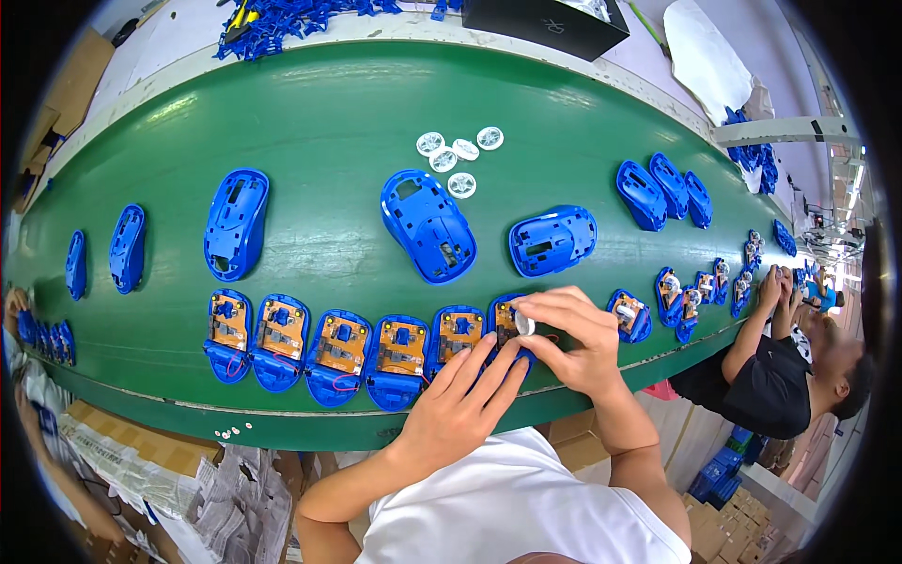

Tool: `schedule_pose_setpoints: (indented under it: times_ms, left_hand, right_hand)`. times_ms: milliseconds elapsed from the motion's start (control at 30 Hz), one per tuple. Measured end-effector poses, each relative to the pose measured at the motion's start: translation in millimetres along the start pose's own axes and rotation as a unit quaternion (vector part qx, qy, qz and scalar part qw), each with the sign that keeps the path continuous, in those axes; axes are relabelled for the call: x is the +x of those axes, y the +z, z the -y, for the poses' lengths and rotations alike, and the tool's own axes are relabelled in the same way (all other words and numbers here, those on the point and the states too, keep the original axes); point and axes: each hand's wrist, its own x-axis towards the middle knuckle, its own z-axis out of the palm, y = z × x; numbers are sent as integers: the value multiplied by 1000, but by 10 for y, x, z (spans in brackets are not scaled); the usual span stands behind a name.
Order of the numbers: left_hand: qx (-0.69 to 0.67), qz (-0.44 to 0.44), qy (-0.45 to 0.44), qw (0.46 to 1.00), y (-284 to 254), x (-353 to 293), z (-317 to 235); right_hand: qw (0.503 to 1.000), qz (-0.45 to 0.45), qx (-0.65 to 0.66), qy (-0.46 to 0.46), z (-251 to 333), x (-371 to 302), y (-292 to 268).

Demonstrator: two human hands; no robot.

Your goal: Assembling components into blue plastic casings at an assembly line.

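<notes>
The blue base (pixel 503 315) under the two hands has a brown circuit board in it. The right hand (pixel 583 348) grasps a small white wheel (pixel 524 323) between the thumb and the fingers, at the right part of this blue base; whether the wheel touches the board, I cannot tell. The left hand (pixel 451 418) has its fingers stretched and laid at the near side of the blue base; I cannot tell if they grip it.

To the left of the blue base lie five similar units (pixel 399 348) in a row, with their boards in place but no white wheel visible on them. To the right of the blue base, the nearest finished-looking unit (pixel 641 326) carries a white part, and several units farther right seem to carry one also. So I judge that the blue base and the five at its left lack this piece.

Beyond the blue base, five loose wheels (pixel 443 160) lie on the green surface (pixel 329 141), and two blue shells (pixel 427 226) lie nearer, apart from the units.
</notes>
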Motion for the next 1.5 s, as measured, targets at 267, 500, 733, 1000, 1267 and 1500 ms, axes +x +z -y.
schedule_pose_setpoints:
  times_ms: [267,500,733,1000,1267,1500]
  left_hand:
    - [0,22,4,1000,-63,-1,9]
    - [-19,25,3,1000,-30,-8,17]
    - [-16,27,9,999,-49,-8,21]
    - [-39,-38,-2,999,-176,-28,27]
    - [12,-100,-125,987,-215,-112,80]
    - [-28,-122,-121,985,-215,-145,133]
  right_hand:
    - [999,-3,-46,16,99,3,-27]
    - [992,12,-122,-32,-3,-49,-79]
    - [963,68,-254,-60,87,17,-125]
    - [975,-10,-214,-51,101,272,-187]
    - [979,-2,-203,3,-163,1470,-235]
    - [979,11,-203,-27,-348,1540,-137]
